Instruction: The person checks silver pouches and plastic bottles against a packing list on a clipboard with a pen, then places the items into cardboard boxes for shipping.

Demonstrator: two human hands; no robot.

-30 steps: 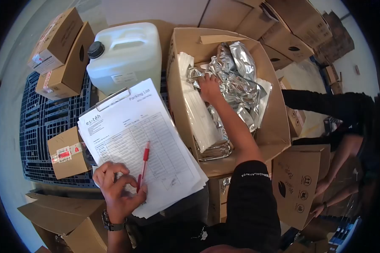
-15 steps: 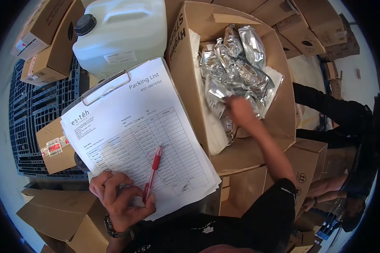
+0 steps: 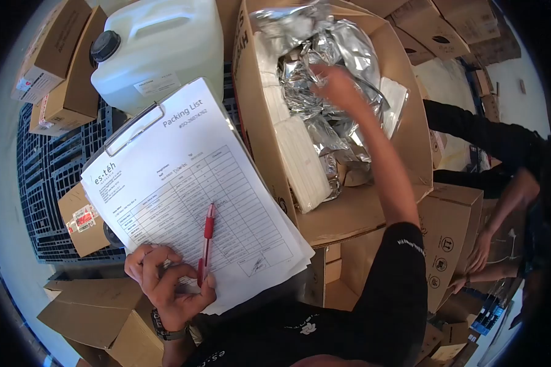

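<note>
In the head view my left hand (image 3: 168, 284) rests on the lower left of a packing list (image 3: 183, 183), pinching a red pen (image 3: 207, 241) between thumb and finger. The pen slants across the printed table, and the sheets lie under the metal clip of a clipboard (image 3: 134, 129). To the right, my right hand (image 3: 337, 88) is inside an open carton (image 3: 263, 140), over crumpled silver foil pouches (image 3: 358, 52). Motion smears its fingers. One shiny pouch (image 3: 294, 27) lies at the carton's far left edge. White paper-wrapped bundles (image 3: 303, 165) line the near left side.
A translucent jerrycan (image 3: 165, 43) with a black cap stands beyond the clipboard. Closed cartons (image 3: 67, 92) sit on a dark blue pallet (image 3: 49, 165) at left, and another carton (image 3: 98, 312) is nearer. At right, another person's hands (image 3: 471, 263) are near more boxes.
My right hand has moved farther into the carton, away from the near pouches. A pouch now lies at the far left edge, uncovering the white bundles. My left hand keeps the pen.
</note>
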